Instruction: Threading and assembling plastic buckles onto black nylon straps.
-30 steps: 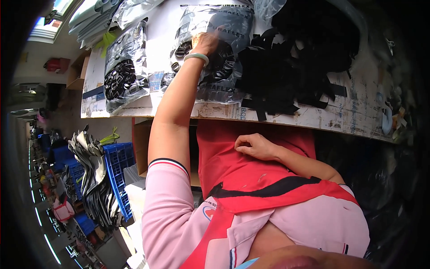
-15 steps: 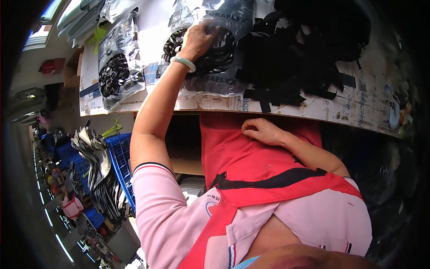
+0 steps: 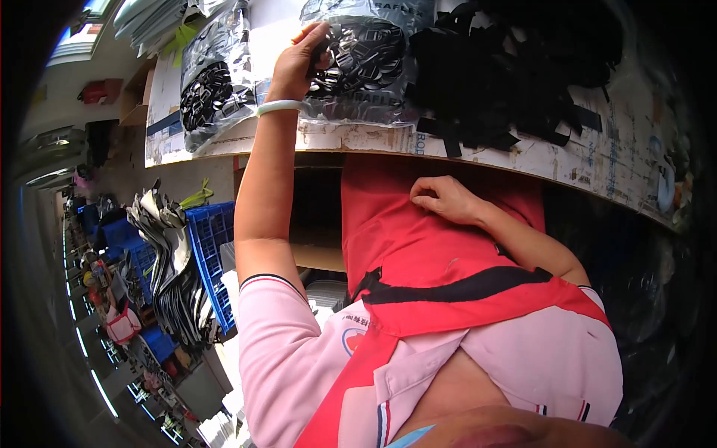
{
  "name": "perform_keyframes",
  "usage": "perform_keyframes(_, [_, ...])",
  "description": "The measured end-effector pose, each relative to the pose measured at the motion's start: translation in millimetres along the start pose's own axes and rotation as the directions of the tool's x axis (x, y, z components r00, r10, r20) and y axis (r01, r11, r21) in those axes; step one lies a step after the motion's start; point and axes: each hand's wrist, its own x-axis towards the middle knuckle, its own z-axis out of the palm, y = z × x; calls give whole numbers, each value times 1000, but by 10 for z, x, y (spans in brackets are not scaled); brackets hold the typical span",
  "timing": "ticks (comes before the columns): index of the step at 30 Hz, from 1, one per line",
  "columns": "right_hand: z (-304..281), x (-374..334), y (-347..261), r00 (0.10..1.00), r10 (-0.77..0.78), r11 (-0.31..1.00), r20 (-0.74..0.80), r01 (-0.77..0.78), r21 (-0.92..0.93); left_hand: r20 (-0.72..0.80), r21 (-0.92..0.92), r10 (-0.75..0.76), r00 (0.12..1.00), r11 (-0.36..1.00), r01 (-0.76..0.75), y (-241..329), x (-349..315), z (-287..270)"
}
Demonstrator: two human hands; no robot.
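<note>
My left hand, with a pale bangle at the wrist, is closed at the left edge of a clear plastic bag on the table. Dark pieces show under its thumb and fingers and look like black plastic buckles; how many is hidden. Inside the bag lies a heap of the same black buckles. My right hand rests in front of the red apron, just below the table edge, its fingers loosely curled with nothing visible in them.
A second clear bag of black buckles lies to the left on the table. Black strap pieces are piled at the right. Left of the table stands a blue crate beside stacked grey and black strips.
My left hand has come off the heap of buckles to the bag's left edge, its fingers now closed. The view has shifted slightly; my right hand keeps its pose.
</note>
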Motion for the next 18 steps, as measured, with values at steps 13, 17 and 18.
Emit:
perform_keyframes(13, [-116, 104, -653, 556, -723, 678, -410, 460, -573, 244, -871, -147, 959, 402, 283, -715, -1306, 1043])
perform_keyframes(17, [12, -53, -622, 681, -585, 810, -440, 517, -278, 354, -884, -93, 931, 291, 366, -910, -1453, 936])
perform_keyframes(18, [15, -120, -644, 749, -529, 846, -399, 500, -183, 387, -878, -94, 917, 266, 398, -954, -1479, 928])
